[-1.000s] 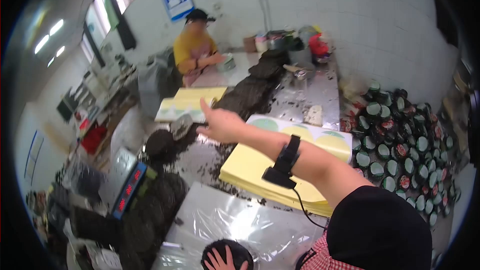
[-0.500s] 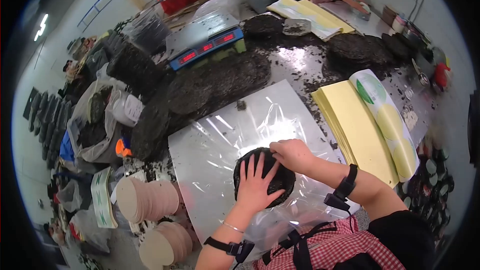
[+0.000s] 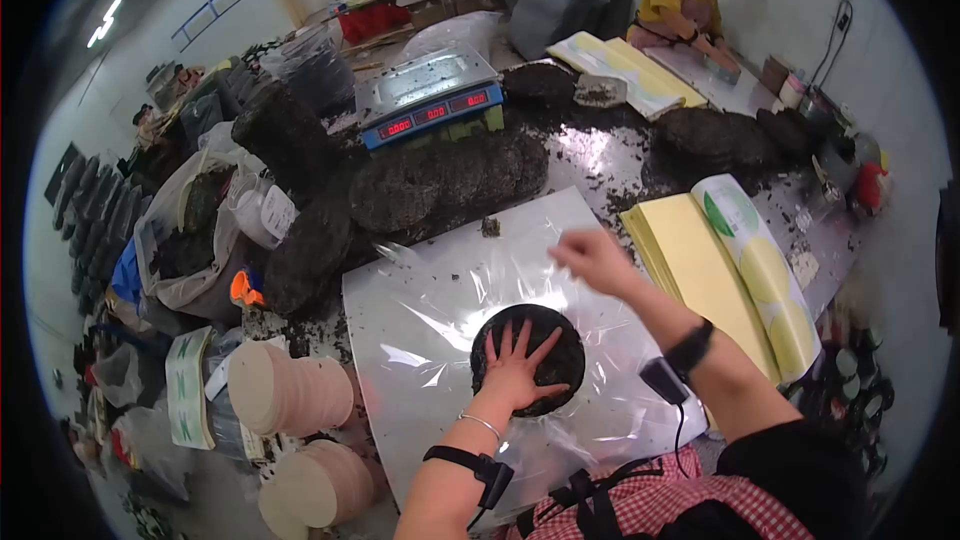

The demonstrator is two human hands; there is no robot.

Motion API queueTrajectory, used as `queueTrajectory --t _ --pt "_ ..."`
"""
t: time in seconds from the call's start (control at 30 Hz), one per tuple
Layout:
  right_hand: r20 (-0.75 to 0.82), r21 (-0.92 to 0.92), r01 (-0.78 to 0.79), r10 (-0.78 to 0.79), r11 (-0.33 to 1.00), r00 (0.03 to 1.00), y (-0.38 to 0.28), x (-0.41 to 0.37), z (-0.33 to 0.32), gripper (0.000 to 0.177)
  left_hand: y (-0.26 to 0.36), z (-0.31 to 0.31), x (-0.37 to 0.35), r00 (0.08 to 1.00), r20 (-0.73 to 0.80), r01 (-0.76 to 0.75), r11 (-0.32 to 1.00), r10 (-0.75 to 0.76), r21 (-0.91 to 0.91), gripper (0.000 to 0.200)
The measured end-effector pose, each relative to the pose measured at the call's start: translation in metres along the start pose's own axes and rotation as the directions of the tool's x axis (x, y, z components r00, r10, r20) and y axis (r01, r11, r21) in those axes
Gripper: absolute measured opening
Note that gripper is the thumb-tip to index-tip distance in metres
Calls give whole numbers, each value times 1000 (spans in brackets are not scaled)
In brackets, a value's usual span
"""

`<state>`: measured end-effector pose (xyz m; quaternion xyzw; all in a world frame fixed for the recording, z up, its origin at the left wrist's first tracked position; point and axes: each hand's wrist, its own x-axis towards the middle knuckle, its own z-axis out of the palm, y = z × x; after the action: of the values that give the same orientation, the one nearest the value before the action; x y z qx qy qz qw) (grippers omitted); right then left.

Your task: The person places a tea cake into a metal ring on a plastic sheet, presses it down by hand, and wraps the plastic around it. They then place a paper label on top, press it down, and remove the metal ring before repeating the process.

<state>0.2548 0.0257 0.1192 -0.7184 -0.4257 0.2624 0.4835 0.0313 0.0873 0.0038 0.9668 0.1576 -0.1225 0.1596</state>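
A round, dark, flat cake [image 3: 565, 355] lies on clear plastic film [image 3: 440, 310] over a pale board [image 3: 375, 340]. My left hand [image 3: 515, 370] rests flat on the cake with its fingers spread. Above and to the right of the cake, my right hand [image 3: 595, 260] is raised over the film, fingers curled together and slightly blurred. Whether anything small is between those fingers cannot be made out. A small dark crumb [image 3: 491, 227] sits near the board's top edge.
Behind the board are stacked dark cakes [image 3: 400, 188] and a blue scale [image 3: 430, 105]. Yellow sheets [image 3: 700, 270] lie right, with a printed roll [image 3: 760, 280]. Round pale discs [image 3: 290, 390] stand left. A co-worker in yellow [image 3: 670, 0] is at the back right.
My right hand has lifted off the cake's upper edge and moved up and slightly right. My left hand has stayed on the cake. The camera view has shifted a little.
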Motion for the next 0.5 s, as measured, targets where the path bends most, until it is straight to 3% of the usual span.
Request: queueTrajectory --t 0.03,0.07,0.1,0.13,0.17,0.2,0.23,0.27,0.3,0.33,0.43,0.5 --pt "-84 -214 355 -379 910 922 -40 -16 -34 22 1 0 1 1000 -12 6 1000 -6 8 104" --pt "-531 157 287 -164 945 831 -66 -46 -52 17 1 0 2 999 -38 7 1000 -7 13 103" --pt "-516 161 264 -147 951 844 -46 -75 -65 17 0 4 1 998 -65 8 1000 -7 21 103" --pt "-528 -138 207 -249 968 812 -15 -109 -85 21 0 6 2 998 -54 18 1000 -17 21 103" --pt "-514 -427 142 -369 893 774 21 -139 -97 36 -2 2 3 996 -89 27 999 -26 16 103" --pt "-485 -243 -76 -53 967 873 96 -181 -75 58 -2 0 3 996 -80 29 999 -25 44 102" --pt "-234 -463 -139 31 875 972 155 -221 -52 63 2 3 1 998 -57 22 997 -19 70 102" --pt "260 -72 -579 576 812 775 89 -240 -23 61 3 2 1 998 -53 38 995 -33 96 101" --pt "469 -84 -586 551 806 691 82 -250 -5 46 2 7 2 994 -103 40 993 -29 111 101" --pt "497 105 -605 485 789 719 48 -251 -6 33 2 10 1 993 -114 27 992 -13 124 101" --pt "532 190 -541 377 820 758 40 -307 -20 26 2 9 -1 983 -183 8 991 16 131 103" --pt "545 238 -410 229 880 807 48 -311 -40 26 6 1 -3 994 -111 22 989 -6 148 100"
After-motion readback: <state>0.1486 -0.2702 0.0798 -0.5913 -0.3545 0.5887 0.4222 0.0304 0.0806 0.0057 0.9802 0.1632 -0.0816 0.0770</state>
